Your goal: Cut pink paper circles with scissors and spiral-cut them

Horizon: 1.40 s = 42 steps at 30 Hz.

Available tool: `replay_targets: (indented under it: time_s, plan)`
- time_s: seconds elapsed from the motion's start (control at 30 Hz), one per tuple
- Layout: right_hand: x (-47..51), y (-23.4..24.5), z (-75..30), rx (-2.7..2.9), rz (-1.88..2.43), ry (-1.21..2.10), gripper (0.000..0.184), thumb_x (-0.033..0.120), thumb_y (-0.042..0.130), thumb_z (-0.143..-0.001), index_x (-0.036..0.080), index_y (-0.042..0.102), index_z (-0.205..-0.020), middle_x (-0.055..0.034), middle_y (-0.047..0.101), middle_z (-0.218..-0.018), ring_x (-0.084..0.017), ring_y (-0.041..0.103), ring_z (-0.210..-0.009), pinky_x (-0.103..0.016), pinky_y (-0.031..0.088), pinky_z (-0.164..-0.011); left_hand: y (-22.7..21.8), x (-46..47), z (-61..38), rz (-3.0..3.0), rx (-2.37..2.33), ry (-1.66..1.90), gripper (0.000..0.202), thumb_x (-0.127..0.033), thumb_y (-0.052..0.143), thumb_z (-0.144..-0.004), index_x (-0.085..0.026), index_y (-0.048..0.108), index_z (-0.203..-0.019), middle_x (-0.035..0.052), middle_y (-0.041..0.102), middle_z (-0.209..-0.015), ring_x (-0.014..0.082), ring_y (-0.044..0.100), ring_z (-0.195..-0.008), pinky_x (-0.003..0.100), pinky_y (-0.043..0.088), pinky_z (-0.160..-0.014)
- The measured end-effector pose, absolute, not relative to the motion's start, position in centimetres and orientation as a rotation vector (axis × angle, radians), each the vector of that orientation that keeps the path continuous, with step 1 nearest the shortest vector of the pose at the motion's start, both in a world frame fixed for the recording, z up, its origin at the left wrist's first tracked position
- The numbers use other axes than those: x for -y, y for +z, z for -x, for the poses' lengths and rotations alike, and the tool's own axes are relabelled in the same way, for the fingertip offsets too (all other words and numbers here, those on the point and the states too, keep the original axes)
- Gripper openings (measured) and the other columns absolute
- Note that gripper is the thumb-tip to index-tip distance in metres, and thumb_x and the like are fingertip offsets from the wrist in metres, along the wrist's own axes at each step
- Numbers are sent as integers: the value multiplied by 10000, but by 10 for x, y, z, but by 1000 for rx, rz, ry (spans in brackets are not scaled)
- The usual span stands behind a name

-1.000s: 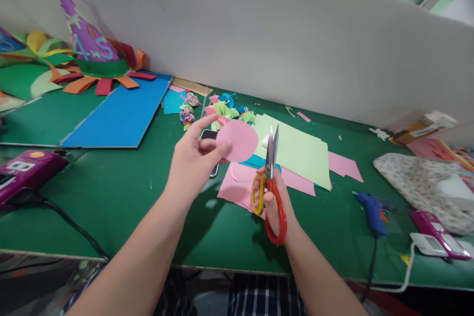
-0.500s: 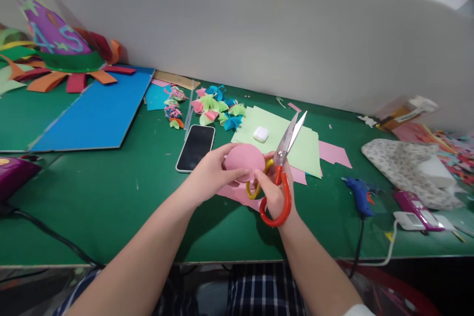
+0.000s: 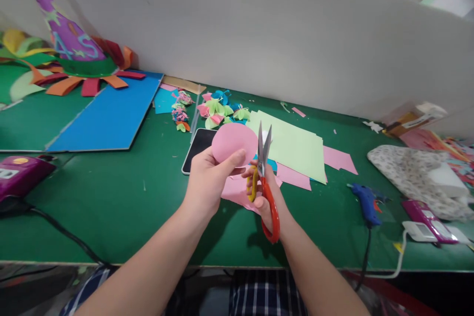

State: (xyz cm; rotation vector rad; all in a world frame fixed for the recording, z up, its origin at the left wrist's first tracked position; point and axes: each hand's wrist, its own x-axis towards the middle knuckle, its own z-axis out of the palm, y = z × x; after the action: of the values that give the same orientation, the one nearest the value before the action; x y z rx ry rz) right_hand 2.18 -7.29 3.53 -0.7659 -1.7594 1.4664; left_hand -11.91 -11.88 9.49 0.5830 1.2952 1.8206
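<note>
My left hand [image 3: 207, 177] pinches a round pink paper circle [image 3: 231, 140] between thumb and fingers, its flat face turned toward me. Scissors [image 3: 263, 158] with one red and one yellow handle are held in my right hand [image 3: 268, 192], their blades slightly apart and pointing up. The blades stand just right of the circle. Below my hands lies a pink paper scrap [image 3: 240, 195] on the green table [image 3: 155, 217]. A phone [image 3: 194, 150] lies partly hidden behind my left hand, and light green sheets [image 3: 296, 145] lie behind the scissors.
Folded paper shapes [image 3: 217, 108] sit at the back middle. A blue board [image 3: 111, 113] and a purple cone hat [image 3: 70, 34] are at left, with a purple device [image 3: 22, 177] in front. A blue glue gun [image 3: 366, 202] and a patterned pouch [image 3: 407, 173] lie at right.
My hands have drawn apart: the right hand has let go of the circle's edge, and my left hand alone holds it, raised slightly. The scissors have turned more upright, and their blades moved left.
</note>
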Motion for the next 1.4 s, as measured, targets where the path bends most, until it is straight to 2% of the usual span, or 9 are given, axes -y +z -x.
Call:
replay_targets:
  time_s: [0.1, 0.3, 0.4, 0.53, 0.77, 1.0, 1.1, 1.27, 1.4]
  plan:
    - [75, 36, -21, 1783, 767, 1480, 1067, 1008, 539, -499, 299, 514, -1297, -56, 590, -1026, -219, 546, -822, -346, 501, -672, 96, 120, 116, -552, -1268, 1854, 328, -361, 908, -636, -146, 767, -840, 52, 772, -808, 190, 714, -696, 290, 601, -644]
    - [78, 44, -20, 1757, 791, 1534, 1034, 1001, 547, -508, 284, 521, -1253, -44, 569, -982, -200, 525, -775, -325, 484, -634, 93, 120, 110, -573, -1247, 1821, 280, -351, 887, -682, -151, 776, -843, 35, 759, -777, 165, 694, -693, 278, 599, -679]
    - [77, 43, -21, 1765, 783, 1514, 1035, 1008, 524, -517, 280, 520, -1253, -48, 560, -971, -204, 521, -778, -323, 469, -613, 91, 120, 109, -606, -1325, 1777, 296, -367, 888, -673, -150, 774, -839, 36, 751, -772, 172, 680, -704, 273, 585, -652]
    - [78, 41, -21, 1799, 793, 1450, 991, 996, 496, -595, 283, 506, -1283, -53, 569, -976, -211, 525, -791, -328, 471, -617, 92, 119, 108, -617, -1352, 1767, 291, -366, 891, -663, -151, 768, -816, 33, 745, -763, 171, 674, -695, 264, 572, -626]
    - [78, 41, -21, 1839, 827, 1437, 1008, 1007, 501, -558, 282, 496, -1258, -48, 570, -1010, -217, 547, -828, -337, 491, -654, 93, 119, 109, -531, -1317, 1885, 258, -316, 894, -651, -147, 763, -796, 16, 738, -742, 137, 660, -661, 228, 553, -600]
    - [76, 38, -21, 1919, 792, 1410, 1062, 1019, 455, -561, 269, 438, -1312, -81, 569, -1055, -241, 571, -866, -368, 539, -669, 91, 119, 103, -489, -1291, 1902, 300, -344, 881, -676, -123, 747, -828, 40, 736, -767, 152, 659, -682, 276, 573, -649]
    - [76, 38, -21, 1916, 796, 1394, 1013, 1006, 425, -623, 264, 444, -1313, -84, 578, -1039, -241, 578, -851, -365, 546, -653, 90, 119, 101, -527, -1343, 1858, 296, -351, 870, -684, -113, 743, -806, 54, 731, -762, 162, 649, -679, 289, 565, -639]
    - [74, 38, -22, 1911, 803, 1367, 913, 923, 588, -649, 275, 480, -1283, -66, 585, -1020, -222, 585, -806, -337, 543, -620, 89, 119, 101, -564, -1332, 1788, 306, -354, 866, -680, -111, 756, -831, 59, 728, -759, 172, 644, -661, 310, 573, -630]
    - [76, 38, -21, 1905, 815, 1361, 875, 928, 535, -686, 277, 469, -1267, -68, 596, -1027, -239, 608, -850, -354, 559, -646, 91, 118, 102, -522, -1367, 1831, 293, -343, 871, -671, -112, 752, -808, 56, 727, -750, 171, 654, -686, 275, 562, -614]
